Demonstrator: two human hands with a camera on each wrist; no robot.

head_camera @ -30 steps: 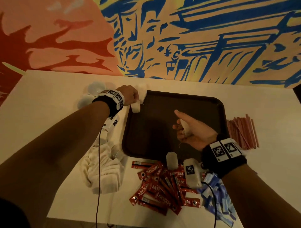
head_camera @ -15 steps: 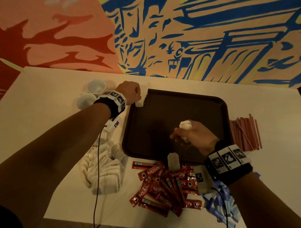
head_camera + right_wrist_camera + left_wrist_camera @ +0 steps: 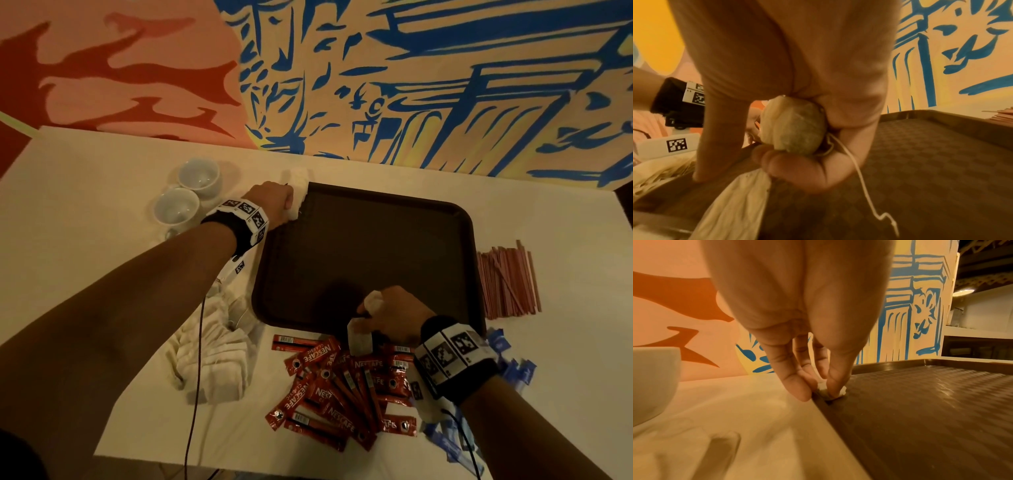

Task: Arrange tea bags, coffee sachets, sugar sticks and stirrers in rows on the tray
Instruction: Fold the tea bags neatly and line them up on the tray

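- Pinching a small white tea bag (image 3: 826, 390) between thumb and fingertips (image 3: 797, 386), the left hand (image 3: 274, 202) is pressing it down just inside the far left corner of the brown tray (image 3: 376, 246); the fingers are narrow, closed on the bag, with one fingertip touching the tray's rim.
- Cupping another tea bag (image 3: 795, 126) in curled fingers, the right hand (image 3: 394, 315) is working at the tray's near edge, while its thumb and forefinger are pinching a second, flat tea bag (image 3: 358, 337) that is hanging over that edge; a string (image 3: 863, 183) is trailing loose onto the tray floor.
- Handling these bags is likely to call for a light touch: they look soft, near weightless and easy to crush or tear, so taking them by the paper edge seems wiser than squeezing the filled middle, and the string may snag.
- Lying outside the tray on the white table (image 3: 85, 205) are the remaining tea bags (image 3: 212, 349) at left, red Nescafe sachets (image 3: 342, 387) in front, blue sugar sticks (image 3: 510, 370) under the right wrist, and reddish stirrers (image 3: 507, 281) at right.
- Standing beyond the left wrist are two white cups (image 3: 188, 195).
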